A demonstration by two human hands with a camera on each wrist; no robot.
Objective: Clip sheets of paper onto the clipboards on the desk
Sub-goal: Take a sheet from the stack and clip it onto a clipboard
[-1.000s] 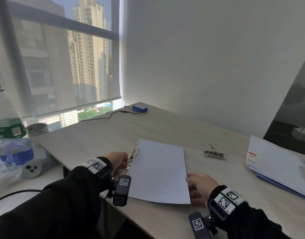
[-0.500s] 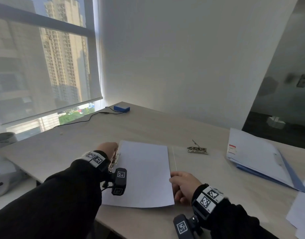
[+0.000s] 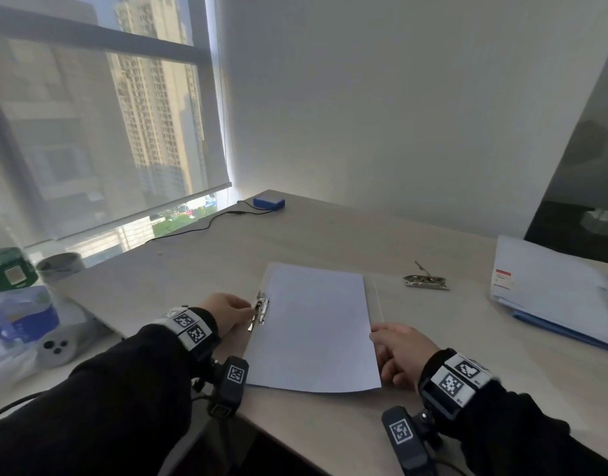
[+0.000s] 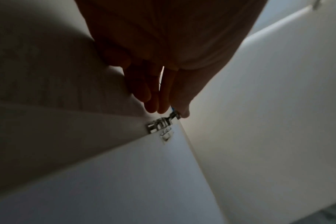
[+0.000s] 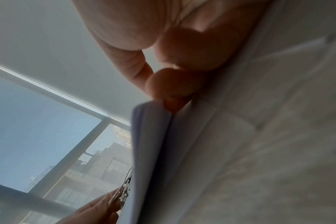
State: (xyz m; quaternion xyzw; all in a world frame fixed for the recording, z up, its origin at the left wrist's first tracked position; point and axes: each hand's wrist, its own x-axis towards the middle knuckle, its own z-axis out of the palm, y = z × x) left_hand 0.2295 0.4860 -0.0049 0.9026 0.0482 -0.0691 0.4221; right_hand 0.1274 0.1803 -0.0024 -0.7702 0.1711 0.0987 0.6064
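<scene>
A white sheet of paper (image 3: pixel 313 324) lies on a pale clipboard (image 3: pixel 374 297) in the middle of the desk. Its metal clip (image 3: pixel 260 312) sits at the sheet's left edge. My left hand (image 3: pixel 249 309) pinches the clip's lever; in the left wrist view the left hand's fingertips (image 4: pixel 163 109) meet at the clip (image 4: pixel 160 127). My right hand (image 3: pixel 376 338) is at the sheet's right edge with its fingers curled. In the right wrist view, the right hand (image 5: pixel 167 97) pinches the slightly lifted paper edge (image 5: pixel 150 136). A second clip (image 3: pixel 425 281) stands further right, lever up.
A stack of papers on a blue folder (image 3: pixel 553 290) lies at the right. A blue box (image 3: pixel 269 202) with a black cable sits at the back corner. A bottle (image 3: pixel 7 269), a tape roll (image 3: pixel 60 266), a wipes pack (image 3: pixel 19 317) and a grey controller (image 3: pixel 57 347) crowd the left.
The head view swung right, then back left and closer. Both hands have stayed at the sheet, the left at the clip and the right at the right edge.
</scene>
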